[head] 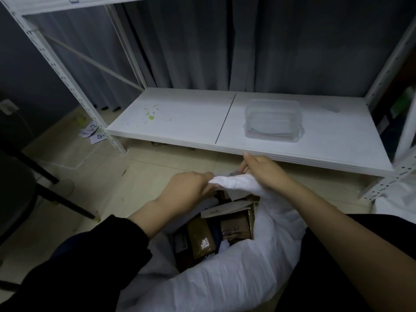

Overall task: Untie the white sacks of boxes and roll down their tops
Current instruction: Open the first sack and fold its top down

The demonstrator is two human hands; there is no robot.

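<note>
Light: dim, the room looks grey and a little dark.
Back: dark grey curtain point(225, 41) hangs in folds behind the rack.
Furniture: white metal shelving rack point(65, 70) with perforated posts; its low white shelf board point(180, 118) has small green stains.
On the shelf: a clear plastic container point(273, 119).
Floor: beige tiles point(144, 167); paper labels point(93, 131) lie near the left post.
Left side: a black chair point(24, 188), partly seen.

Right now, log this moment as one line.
left hand grips sack top | right hand grips sack top | white sack open | boxes visible
</note>
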